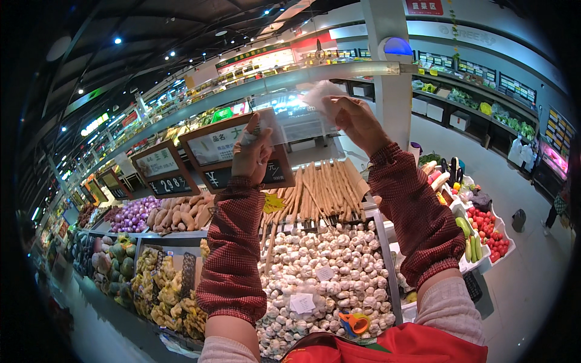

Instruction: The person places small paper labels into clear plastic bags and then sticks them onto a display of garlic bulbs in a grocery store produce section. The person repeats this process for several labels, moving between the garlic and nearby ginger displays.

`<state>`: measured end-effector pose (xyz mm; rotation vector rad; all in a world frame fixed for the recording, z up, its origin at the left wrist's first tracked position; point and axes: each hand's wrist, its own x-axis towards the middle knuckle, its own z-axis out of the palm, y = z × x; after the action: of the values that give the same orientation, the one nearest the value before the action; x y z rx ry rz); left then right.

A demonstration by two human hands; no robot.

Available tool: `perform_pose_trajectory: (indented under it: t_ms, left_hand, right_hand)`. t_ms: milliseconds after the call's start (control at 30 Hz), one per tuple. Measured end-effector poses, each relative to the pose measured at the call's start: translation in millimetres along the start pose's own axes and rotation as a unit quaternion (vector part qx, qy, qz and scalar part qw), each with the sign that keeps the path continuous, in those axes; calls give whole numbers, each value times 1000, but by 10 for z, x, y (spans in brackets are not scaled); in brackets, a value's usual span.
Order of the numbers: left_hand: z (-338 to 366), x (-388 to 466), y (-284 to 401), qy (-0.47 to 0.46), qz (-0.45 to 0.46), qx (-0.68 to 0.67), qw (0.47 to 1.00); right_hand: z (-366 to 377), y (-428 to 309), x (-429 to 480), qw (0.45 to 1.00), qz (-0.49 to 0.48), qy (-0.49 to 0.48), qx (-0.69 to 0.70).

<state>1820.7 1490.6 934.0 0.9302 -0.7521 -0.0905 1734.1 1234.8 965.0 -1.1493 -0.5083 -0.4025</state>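
Both arms, in red checked sleeve covers, are raised over a bin of garlic bulbs point(327, 290). My left hand point(252, 149) pinches one end of a thin clear plastic sheet or film point(297, 120), in front of a wood-framed price sign point(206, 145). At the right, my right hand point(356, 118) grips the bunched whitish end of the clear plastic, which stretches between the two hands. Orange-handled scissors point(356, 323) lie on the garlic near my red apron point(408, 345). Small white paper slips point(302, 303) also rest there.
Behind the garlic lie long brown roots point(320, 190). Sweet potatoes point(179, 212), purple onions point(136, 213) and ginger point(168, 290) are at the left. A metal rail point(272, 84) crosses above the signs. White crates with tomatoes point(490, 227) stand right; a person's leg shows at the far right.
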Motion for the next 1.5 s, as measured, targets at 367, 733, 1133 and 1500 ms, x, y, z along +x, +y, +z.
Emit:
perform_pose_trajectory:
  t_ms: [367, 733, 1133, 1500]
  left_hand:
    - [66, 176, 274, 88, 349, 468, 807]
    - [1071, 840, 969, -159, 172, 831, 504]
    - [1191, 685, 832, -147, 320, 820, 451]
    - [1215, 614, 799, -151, 326, 830, 428]
  right_hand:
    - [78, 63, 116, 964, -125, 33, -231]
    - [-11, -67, 43, 933, -138, 42, -331]
    - [-40, -114, 14, 966, -127, 81, -209]
    - [-19, -146, 17, 968, -151, 110, -165]
